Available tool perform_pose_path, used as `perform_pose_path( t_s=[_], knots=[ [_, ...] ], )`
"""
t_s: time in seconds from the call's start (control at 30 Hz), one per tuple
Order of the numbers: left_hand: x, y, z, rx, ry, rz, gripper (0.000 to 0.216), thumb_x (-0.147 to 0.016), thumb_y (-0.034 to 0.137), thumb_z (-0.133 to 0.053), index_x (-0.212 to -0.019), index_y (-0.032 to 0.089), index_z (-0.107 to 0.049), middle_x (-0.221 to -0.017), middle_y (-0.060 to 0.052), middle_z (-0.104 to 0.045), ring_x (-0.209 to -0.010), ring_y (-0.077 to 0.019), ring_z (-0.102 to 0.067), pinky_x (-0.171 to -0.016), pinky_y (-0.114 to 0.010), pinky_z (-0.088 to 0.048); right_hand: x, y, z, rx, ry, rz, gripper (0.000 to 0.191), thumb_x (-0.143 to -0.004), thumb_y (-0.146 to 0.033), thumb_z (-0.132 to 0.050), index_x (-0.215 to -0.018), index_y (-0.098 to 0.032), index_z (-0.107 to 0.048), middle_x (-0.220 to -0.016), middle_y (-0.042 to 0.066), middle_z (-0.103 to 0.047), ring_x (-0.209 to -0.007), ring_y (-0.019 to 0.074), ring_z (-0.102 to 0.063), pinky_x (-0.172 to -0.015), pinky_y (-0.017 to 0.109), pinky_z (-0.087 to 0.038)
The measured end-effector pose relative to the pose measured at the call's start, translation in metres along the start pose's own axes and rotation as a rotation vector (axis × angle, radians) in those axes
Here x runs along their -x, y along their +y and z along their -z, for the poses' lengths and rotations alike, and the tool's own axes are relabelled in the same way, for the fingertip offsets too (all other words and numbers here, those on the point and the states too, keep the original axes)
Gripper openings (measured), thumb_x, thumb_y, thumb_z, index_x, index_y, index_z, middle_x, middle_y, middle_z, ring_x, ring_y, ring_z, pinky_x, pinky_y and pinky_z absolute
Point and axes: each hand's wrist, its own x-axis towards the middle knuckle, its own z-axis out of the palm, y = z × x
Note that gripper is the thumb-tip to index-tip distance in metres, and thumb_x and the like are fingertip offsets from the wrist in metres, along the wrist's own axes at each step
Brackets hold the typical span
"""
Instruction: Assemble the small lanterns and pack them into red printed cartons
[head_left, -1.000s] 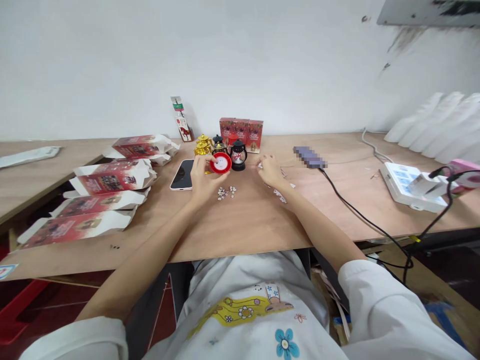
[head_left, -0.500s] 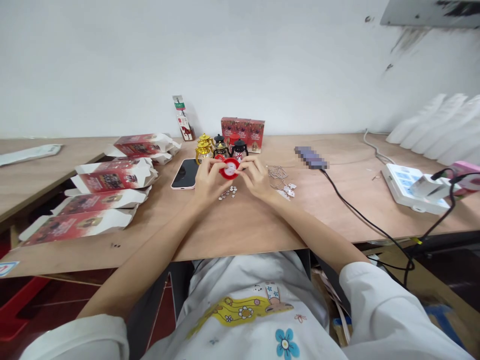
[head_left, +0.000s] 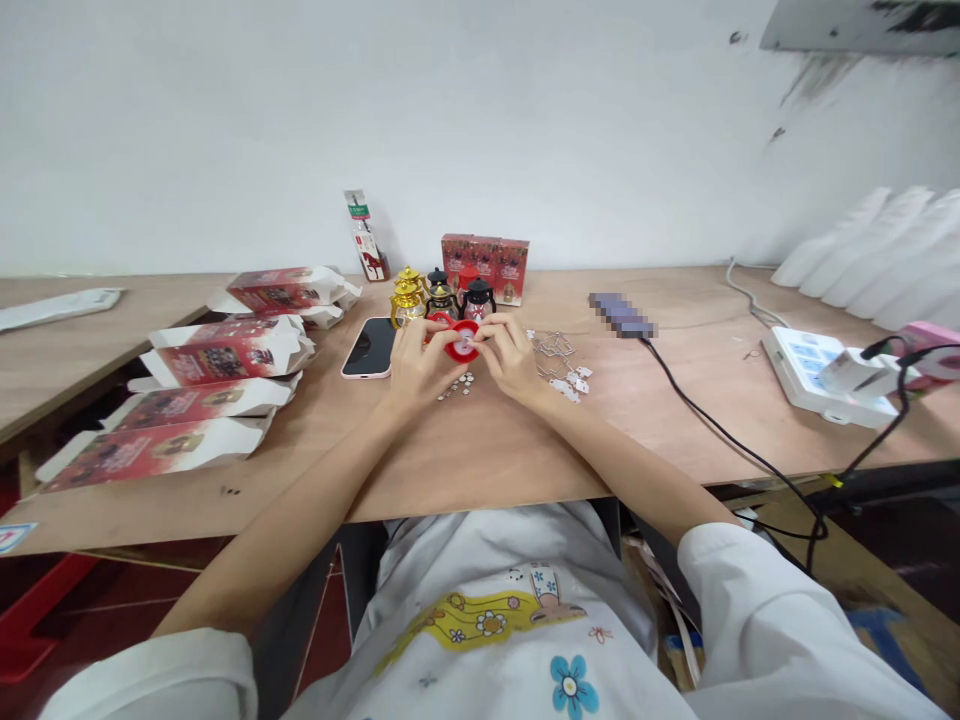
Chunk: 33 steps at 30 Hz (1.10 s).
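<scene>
Between my hands is a red round piece [head_left: 451, 351] with a white inner face turned towards me. My left hand [head_left: 415, 362] pinches its left rim with the fingertips. My right hand [head_left: 513, 360] is closed at its right side, thumb and fingertips over the white inner part; any tiny thing between them is hidden. Small silvery discs [head_left: 466, 384] like button cells lie scattered on the table just below the hands. Behind the piece stand small lanterns, among them a gold one [head_left: 407, 300] and a black one [head_left: 478, 296].
Open red printed boxes [head_left: 217, 360] lie at the left. A phone [head_left: 367, 350] is beside my left hand. Thin metal wire pieces with white tags [head_left: 559, 365] lie right. Upright red boxes [head_left: 512, 270] stand behind. A cabled dark device [head_left: 622, 315] and power strip [head_left: 810, 370] are farther right.
My right fingertips have shifted slightly inward over the white inner part of the red round piece. The piece itself has moved very slightly; my left hand keeps its grip.
</scene>
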Motion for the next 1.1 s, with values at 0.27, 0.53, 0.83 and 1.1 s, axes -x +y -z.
perform_pose_path(
  t_s=[0.27,0.53,0.83,1.1],
  knots=[
    [0.001,-0.002,0.0,-0.016,0.006,-0.046,0.025,-0.081,0.036,-0.068,-0.1,0.022,-0.062,-0.098,-0.008,-0.065,-0.089,-0.0215,-0.06,-0.074,-0.034,-0.041,0.001,-0.003,0.0,-0.01,-0.023,-0.037,0.016,-0.097,-0.029,-0.046,-0.088,-0.021,-0.058,-0.094,0.008,-0.059,-0.09,0.018,-0.061,-0.082,0.033,-0.052],
    [0.0,-0.006,0.002,-0.024,0.024,-0.094,0.02,-0.084,0.036,-0.066,-0.098,0.023,-0.064,-0.105,-0.009,-0.07,-0.094,-0.0216,-0.065,-0.082,-0.037,-0.042,0.0,-0.001,0.0,-0.108,-0.07,-0.113,0.019,-0.097,-0.032,-0.046,-0.09,-0.02,-0.06,-0.099,0.009,-0.058,-0.094,0.0177,-0.061,-0.083,0.031,-0.054],
    [-0.001,-0.013,0.001,0.017,-0.114,-0.089,0.016,-0.085,0.04,-0.065,-0.087,0.024,-0.066,-0.109,-0.008,-0.071,-0.098,-0.0216,-0.067,-0.086,-0.04,-0.047,-0.003,0.004,0.001,-0.3,-0.116,-0.279,0.018,-0.088,-0.036,-0.061,-0.079,-0.021,-0.063,-0.099,0.006,-0.063,-0.09,0.0163,-0.064,-0.07,0.03,-0.058],
    [-0.003,-0.009,0.001,0.072,-0.082,-0.078,0.011,-0.085,0.036,-0.066,-0.089,0.025,-0.067,-0.111,-0.009,-0.07,-0.101,-0.0222,-0.067,-0.087,-0.041,-0.049,-0.003,0.003,-0.001,-0.52,-0.052,-0.502,0.029,-0.079,-0.048,-0.068,-0.083,-0.021,-0.059,-0.102,0.005,-0.07,-0.086,0.0145,-0.069,-0.075,0.028,-0.057]
  ],
)
